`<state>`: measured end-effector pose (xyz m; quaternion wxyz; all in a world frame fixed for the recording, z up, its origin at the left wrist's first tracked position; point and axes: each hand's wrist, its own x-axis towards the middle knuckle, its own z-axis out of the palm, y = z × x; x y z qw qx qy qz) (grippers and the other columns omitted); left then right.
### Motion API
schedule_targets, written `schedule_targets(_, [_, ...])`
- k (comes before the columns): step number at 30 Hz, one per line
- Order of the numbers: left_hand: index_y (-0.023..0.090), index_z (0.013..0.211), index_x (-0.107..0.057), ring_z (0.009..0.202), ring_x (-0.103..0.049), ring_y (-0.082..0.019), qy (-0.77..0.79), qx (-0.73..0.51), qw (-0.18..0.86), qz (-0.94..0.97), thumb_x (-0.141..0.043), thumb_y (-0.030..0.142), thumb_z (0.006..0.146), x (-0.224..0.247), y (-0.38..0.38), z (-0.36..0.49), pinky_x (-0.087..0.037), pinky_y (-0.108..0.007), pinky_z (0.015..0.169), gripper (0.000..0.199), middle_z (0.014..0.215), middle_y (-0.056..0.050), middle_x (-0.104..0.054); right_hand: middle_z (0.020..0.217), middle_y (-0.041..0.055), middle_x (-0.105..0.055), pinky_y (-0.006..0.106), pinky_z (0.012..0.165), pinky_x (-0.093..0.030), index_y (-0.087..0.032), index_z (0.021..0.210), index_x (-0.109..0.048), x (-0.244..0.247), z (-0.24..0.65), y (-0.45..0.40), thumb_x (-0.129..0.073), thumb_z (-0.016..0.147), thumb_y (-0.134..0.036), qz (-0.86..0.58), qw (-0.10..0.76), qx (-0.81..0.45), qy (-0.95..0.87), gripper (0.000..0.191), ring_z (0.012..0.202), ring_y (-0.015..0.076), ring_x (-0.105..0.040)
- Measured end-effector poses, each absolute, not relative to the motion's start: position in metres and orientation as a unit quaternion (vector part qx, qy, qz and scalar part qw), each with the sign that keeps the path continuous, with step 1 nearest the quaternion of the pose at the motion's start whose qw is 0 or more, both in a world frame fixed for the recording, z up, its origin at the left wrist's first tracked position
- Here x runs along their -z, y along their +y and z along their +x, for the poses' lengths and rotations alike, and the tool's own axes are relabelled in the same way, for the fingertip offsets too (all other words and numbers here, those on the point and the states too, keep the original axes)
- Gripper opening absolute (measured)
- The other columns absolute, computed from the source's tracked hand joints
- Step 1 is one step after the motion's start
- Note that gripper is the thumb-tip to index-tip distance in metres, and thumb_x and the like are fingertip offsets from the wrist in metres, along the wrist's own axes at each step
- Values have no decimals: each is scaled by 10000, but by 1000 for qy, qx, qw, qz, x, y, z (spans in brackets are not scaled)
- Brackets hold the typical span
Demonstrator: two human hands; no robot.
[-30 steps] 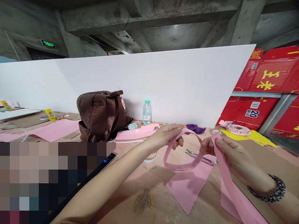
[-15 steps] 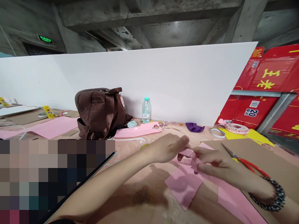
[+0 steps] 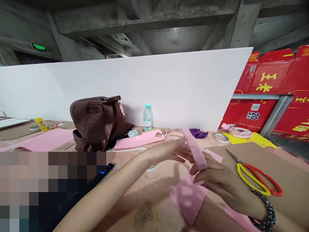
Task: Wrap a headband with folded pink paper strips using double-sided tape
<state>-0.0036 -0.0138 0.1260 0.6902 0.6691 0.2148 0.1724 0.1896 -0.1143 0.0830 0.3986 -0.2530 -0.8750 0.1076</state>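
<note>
A narrow pink paper strip (image 3: 195, 149) slants upright between my two hands. My right hand (image 3: 219, 180) pinches its lower end, fingers curled close to it. Bent at the wrist, my left hand (image 3: 172, 150) grips the strip from the left side, its fingertips partly hidden behind the paper. Below the hands a squarish piece of pink paper (image 3: 189, 201) lies flat on the table. Scissors (image 3: 253, 177) with one red and one yellow handle rest on brown cardboard (image 3: 287, 190), just right of my right hand.
A brown backpack (image 3: 96, 122), a water bottle (image 3: 147, 119) and a cut pink paper piece (image 3: 137, 140) are along the back, before a white board (image 3: 169, 87). Purple cloth-like material (image 3: 199, 133) and a tape roll (image 3: 221, 138) lie at the back right. Red cartons (image 3: 267, 77) stand beyond.
The pink strip, earlier bunched and mostly covered by my fingers, now stands straightened between them. My right hand has shifted left and slightly down, uncovering the scissors' handles.
</note>
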Motion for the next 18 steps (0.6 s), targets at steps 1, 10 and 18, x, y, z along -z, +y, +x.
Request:
schedule_targets(1, [157,1010,-703,896,-643,-194,189,-165,734,631,-494,534,892,-122,-15,-1,-456,-317,823,446,982,-113,-709,1035,4,-617,288,1022,-358,-224,964,-596,-82,188,-114,-483,995,-205,-250,386,-98,-883,119,1034,134,-548])
schedule_targets(10, [115,999,-702,864,-662,-191,77,-318,793,514,-600,364,880,-110,-24,13,-469,-289,755,294,1126,-153,-671,1228,44,-553,322,1038,-387,-246,904,-681,-81,193,-117,-503,979,-297,-295,372,-79,-877,199,1233,183,-458])
schedule_targets(18, [114,865,-688,767,-682,-157,88,-356,796,482,-731,269,781,-117,-26,13,-526,-258,735,182,854,-84,-715,1403,-6,-373,278,918,-482,-284,939,-704,-73,193,-116,-543,944,-278,-295,403,-20,-866,161,1261,204,-403])
